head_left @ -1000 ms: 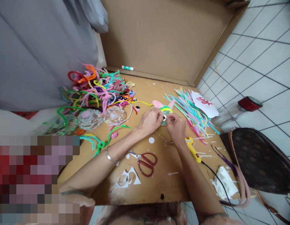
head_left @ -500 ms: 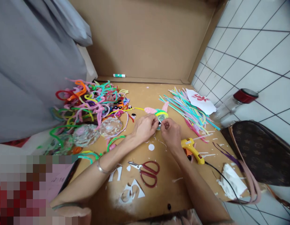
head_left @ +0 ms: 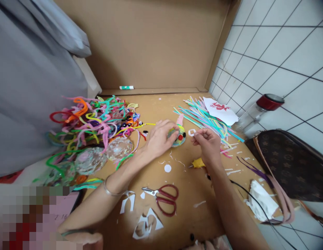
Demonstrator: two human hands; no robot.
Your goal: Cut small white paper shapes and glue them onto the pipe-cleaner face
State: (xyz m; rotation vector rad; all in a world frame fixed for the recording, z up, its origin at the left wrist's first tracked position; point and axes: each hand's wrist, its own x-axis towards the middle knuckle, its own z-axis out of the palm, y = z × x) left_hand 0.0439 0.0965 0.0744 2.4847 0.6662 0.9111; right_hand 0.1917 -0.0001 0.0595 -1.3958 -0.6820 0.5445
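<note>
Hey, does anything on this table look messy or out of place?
Mostly just craft clutter: cut paper scraps lie scattered beside the red-handled scissors, and whitish streaks, perhaps dried glue, mark the table right of the yellow glue gun. The crumpled white wad by the table's right edge looks discarded. Nothing looks clearly broken.

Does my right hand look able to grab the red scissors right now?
Probably yes: nothing covers the scissors lying on the table, closer to you than your right hand. That hand pinches a white paper piece, though, which might need setting down first.
</note>
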